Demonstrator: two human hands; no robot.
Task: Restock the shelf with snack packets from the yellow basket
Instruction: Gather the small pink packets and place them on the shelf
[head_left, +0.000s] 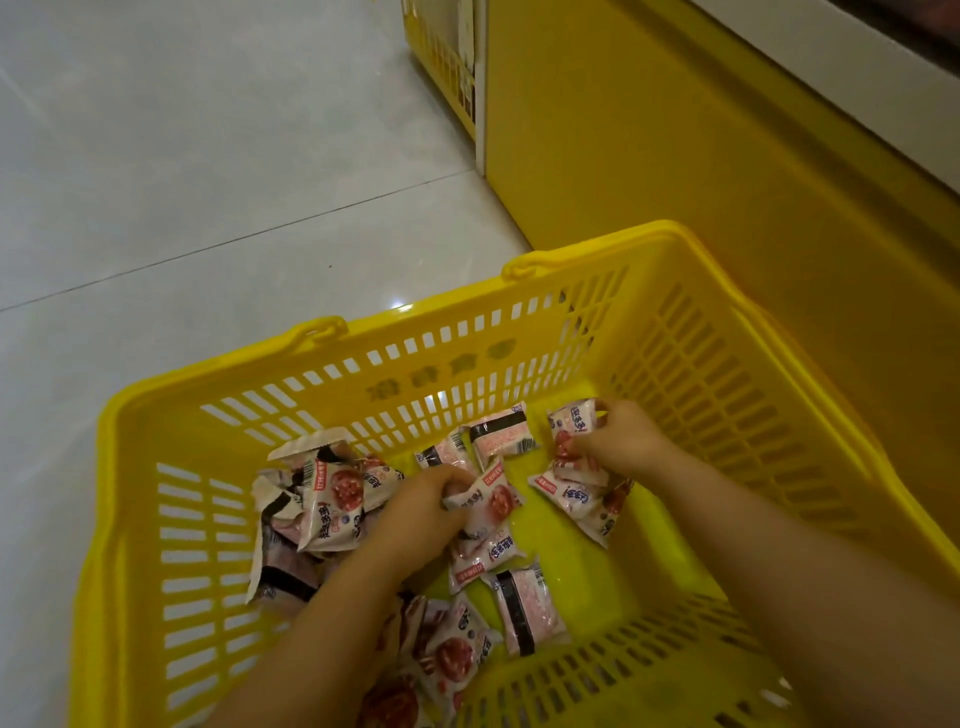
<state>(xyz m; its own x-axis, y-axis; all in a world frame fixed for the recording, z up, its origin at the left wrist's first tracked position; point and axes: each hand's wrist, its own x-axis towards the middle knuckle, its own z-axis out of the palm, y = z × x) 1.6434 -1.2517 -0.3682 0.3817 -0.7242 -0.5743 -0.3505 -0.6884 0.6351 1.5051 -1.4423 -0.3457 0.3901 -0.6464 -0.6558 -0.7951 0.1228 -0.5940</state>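
The yellow slotted basket (467, 358) sits on the floor below me, holding several small pink-and-white snack packets. A pile of packets (322, 499) lies at its left side, others (519, 608) are scattered near the middle. My left hand (426, 514) is down inside the basket, fingers closed around one packet (488, 501). My right hand (618, 441) grips a small bunch of packets (571, 441) near the basket's far right corner. The shelf boards themselves are out of view.
A yellow shelf base (675, 156) rises right behind and to the right of the basket. Its white top edge (831, 57) runs across the upper right. Grey floor tiles (182, 182) spread out to the left.
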